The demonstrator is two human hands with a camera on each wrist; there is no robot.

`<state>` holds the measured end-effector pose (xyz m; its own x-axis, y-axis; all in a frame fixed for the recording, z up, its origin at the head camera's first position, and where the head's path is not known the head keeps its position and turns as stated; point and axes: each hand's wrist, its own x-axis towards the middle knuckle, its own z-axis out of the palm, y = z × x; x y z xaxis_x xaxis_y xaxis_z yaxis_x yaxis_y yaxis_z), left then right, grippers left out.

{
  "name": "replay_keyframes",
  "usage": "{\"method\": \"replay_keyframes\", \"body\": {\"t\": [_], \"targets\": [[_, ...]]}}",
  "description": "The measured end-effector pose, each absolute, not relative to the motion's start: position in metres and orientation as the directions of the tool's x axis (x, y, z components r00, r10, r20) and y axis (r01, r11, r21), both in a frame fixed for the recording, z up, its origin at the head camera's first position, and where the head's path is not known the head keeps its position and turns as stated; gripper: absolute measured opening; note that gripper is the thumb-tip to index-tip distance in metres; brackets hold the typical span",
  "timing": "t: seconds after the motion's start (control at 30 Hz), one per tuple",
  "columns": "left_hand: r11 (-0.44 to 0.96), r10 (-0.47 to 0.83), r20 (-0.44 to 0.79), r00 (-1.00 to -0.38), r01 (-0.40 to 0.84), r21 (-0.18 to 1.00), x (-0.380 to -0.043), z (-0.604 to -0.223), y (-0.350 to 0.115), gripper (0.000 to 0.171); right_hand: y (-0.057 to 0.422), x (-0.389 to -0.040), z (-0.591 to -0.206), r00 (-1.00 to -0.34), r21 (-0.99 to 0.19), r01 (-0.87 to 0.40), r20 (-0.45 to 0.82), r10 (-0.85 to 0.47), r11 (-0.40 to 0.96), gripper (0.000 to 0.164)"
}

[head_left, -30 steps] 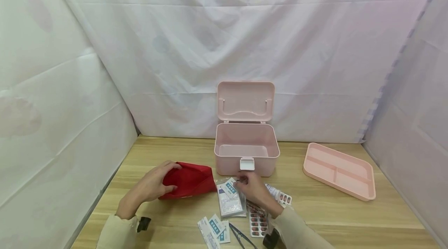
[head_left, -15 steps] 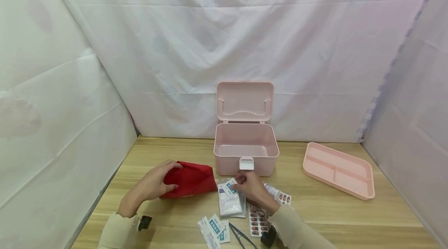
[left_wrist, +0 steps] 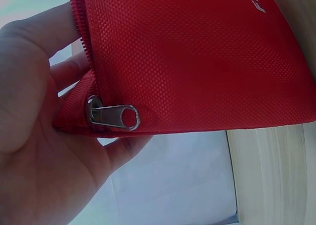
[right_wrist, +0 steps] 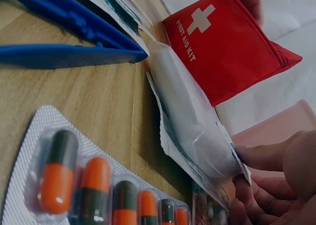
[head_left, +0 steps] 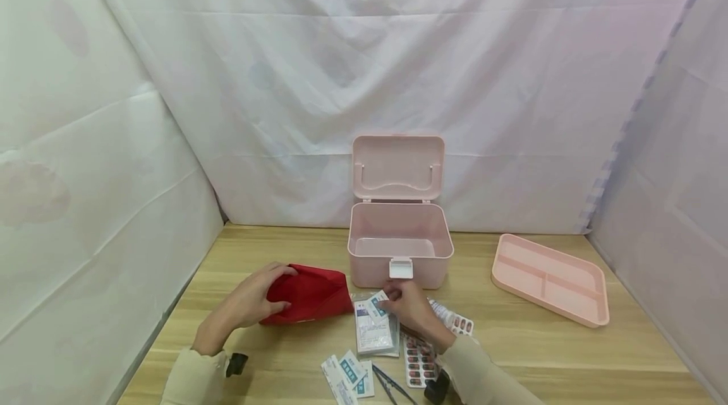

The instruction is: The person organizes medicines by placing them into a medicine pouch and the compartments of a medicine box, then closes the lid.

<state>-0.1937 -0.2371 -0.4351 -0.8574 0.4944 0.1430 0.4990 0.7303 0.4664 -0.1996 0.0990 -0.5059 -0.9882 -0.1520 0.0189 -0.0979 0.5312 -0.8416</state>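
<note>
My left hand [head_left: 253,296] holds the red first aid pouch [head_left: 318,301] by its left end, thumb and fingers around its unzipped mouth. The zipper pull [left_wrist: 112,116] hangs at the pouch corner in the left wrist view. My right hand [head_left: 414,309] pinches a small white-and-teal sachet [head_left: 376,306] between thumb and fingertips. The sachet overlaps clear-wrapped packs [head_left: 372,337] lying right of the pouch. In the right wrist view one of these shows as a white wrapped roll [right_wrist: 180,99], just beyond my fingertips. My right palm and wrist partly hide the capsule strips.
Behind stands an open pink box [head_left: 400,269] with its lid raised. A pink divided tray [head_left: 560,282] lies at right. Nearer me are several sachets [head_left: 352,370], blue tweezers [right_wrist: 74,54] and a capsule blister strip [right_wrist: 96,180]. A bottle [head_left: 442,311] lies beside my right hand.
The sachet in my right fingers has tilted and shifted slightly to the right over the wrapped packs. My left hand and the pouch have stayed nearly still.
</note>
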Motion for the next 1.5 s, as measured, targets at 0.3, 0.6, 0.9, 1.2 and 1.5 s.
{"method": "replay_keyframes", "body": {"t": [0.3,0.6,0.9,1.2,1.5], "targets": [[0.726,0.495,0.139,-0.858,0.496,0.477,-0.194,-0.435,-0.237,0.049,0.101,-0.193,-0.497,-0.995,-0.857,-0.036,-0.019,-0.101,0.514,0.034],[0.725,0.49,0.147,-0.859,0.496,0.478,-0.194,-0.435,-0.237,0.049,0.094,-0.178,-0.477,-0.978,-0.856,-0.129,0.025,-0.208,0.501,0.015],[0.722,0.493,0.156,-0.856,0.503,0.476,-0.194,-0.435,-0.238,0.048,0.077,-0.169,-0.445,-0.946,-0.862,-0.254,0.127,-0.298,0.438,0.01],[0.734,0.479,0.133,-0.868,0.479,0.481,-0.193,-0.435,-0.237,0.05,0.046,-0.167,-0.416,-0.907,-0.876,-0.346,0.22,-0.359,0.336,0.011],[0.725,0.484,0.161,-0.86,0.497,0.476,-0.194,-0.433,-0.237,0.051,0.014,-0.177,-0.404,-0.866,-0.825,-0.439,0.283,-0.411,0.355,0.012]]}}
